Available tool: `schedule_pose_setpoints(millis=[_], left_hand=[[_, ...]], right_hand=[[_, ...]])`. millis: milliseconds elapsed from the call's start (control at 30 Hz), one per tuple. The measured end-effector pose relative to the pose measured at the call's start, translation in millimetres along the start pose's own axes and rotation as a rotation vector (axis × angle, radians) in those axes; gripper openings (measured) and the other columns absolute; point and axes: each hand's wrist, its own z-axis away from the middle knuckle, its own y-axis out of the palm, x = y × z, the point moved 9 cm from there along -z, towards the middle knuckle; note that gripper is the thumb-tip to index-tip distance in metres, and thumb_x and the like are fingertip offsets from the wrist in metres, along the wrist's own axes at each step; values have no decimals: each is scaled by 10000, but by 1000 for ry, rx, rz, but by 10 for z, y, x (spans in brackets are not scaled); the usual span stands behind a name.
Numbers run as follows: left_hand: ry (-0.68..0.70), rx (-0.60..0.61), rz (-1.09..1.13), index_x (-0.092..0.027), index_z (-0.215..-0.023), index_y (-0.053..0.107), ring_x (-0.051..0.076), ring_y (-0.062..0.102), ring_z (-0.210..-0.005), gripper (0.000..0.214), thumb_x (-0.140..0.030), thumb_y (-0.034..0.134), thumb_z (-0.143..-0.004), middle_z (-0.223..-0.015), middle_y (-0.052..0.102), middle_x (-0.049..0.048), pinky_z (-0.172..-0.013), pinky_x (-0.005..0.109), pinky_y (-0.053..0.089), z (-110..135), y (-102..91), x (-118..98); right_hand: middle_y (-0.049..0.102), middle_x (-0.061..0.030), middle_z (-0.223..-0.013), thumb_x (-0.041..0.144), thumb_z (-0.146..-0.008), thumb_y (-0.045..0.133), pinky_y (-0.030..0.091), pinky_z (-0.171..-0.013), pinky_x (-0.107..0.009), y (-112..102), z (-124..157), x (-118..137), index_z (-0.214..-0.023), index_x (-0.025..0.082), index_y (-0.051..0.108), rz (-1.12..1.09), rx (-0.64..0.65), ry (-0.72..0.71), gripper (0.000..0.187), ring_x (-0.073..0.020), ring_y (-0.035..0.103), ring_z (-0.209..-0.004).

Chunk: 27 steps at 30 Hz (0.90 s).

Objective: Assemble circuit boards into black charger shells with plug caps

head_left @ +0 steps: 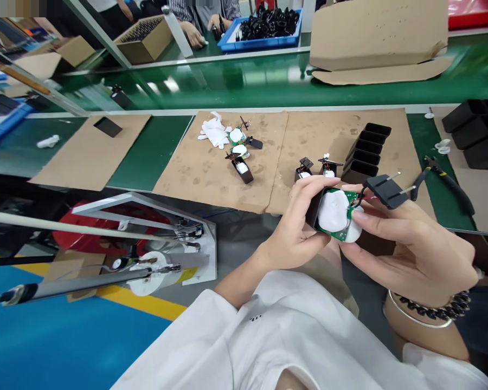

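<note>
My left hand [299,227] grips a black casing [314,207] from the left, fingers curled round it. Against it sits a green circuit board with a white foam pad [334,212]. My right hand [415,244] pinches the board's right side with thumb and fingers. Red and black wires run from the board to a black plug plate with two metal prongs [386,189], which hangs free above my right hand. Both hands are raised in front of the bench edge.
Cardboard mats [211,168] cover the green bench. On them lie several similar boards and casings [241,158], white gloves [213,131], a row of black housings [364,154] and pliers [443,179]. Another person's hands [193,33] work beside a blue tray [264,26].
</note>
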Motion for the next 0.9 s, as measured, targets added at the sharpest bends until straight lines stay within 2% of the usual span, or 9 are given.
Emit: schedule_pose_setpoints(millis=[100, 200, 367, 567, 733, 900], left_hand=[[-2, 5, 1, -239, -1430, 418, 275, 476, -1324, 544, -330, 576, -918, -1376, 500, 102, -1154, 473, 419, 9, 9, 16], [-9, 3, 6, -246, -1431, 411, 276, 476, -1316, 549, -326, 576, -914, -1364, 503, 99, -1153, 481, 413, 17, 15, 44], [11, -21, 31, -234, -1425, 418, 274, 476, -1317, 551, -317, 577, -905, -1353, 494, 106, -1157, 474, 416, 28, 19, 62], [1, -30, 21, -245, -1427, 403, 275, 479, -1312, 540, -349, 553, -919, -1361, 499, 109, -1154, 486, 416, 57, 42, 128], [-6, -40, 32, -249, -1431, 395, 272, 489, -1287, 533, -396, 552, -943, -1333, 530, 108, -1139, 483, 424, 69, 42, 180], [7, -60, 81, -238, -1419, 431, 268, 503, -1261, 562, -446, 606, -928, -1320, 530, 107, -1119, 464, 446, 69, 48, 208]], right_hand=[[725, -128, -1180, 195, -897, 692, 624, -945, -442, -29, -44, 130, -1130, 253, 635, 62, -22, -96, 247, -281, 711, -1147], [733, -124, -1074, 120, -861, 723, 624, -880, -394, -74, -89, 271, -1089, 217, 623, 156, -74, -206, 267, -256, 721, -1056], [740, -143, -1050, 66, -839, 732, 619, -865, -402, -51, -119, 368, -1069, 186, 619, 237, -64, -279, 283, -266, 716, -1041], [749, -124, -1069, 49, -855, 711, 617, -907, -392, -22, -103, 370, -1079, 196, 622, 292, -30, -273, 282, -259, 718, -1063], [741, -122, -1013, 93, -889, 696, 612, -760, -363, 18, -116, 304, -1083, 176, 617, 266, 51, -271, 225, -244, 716, -954], [740, -167, -1159, 156, -873, 749, 650, -855, -389, -25, -139, 233, -1123, 202, 625, 197, -5, -265, 282, -270, 729, -1109]])
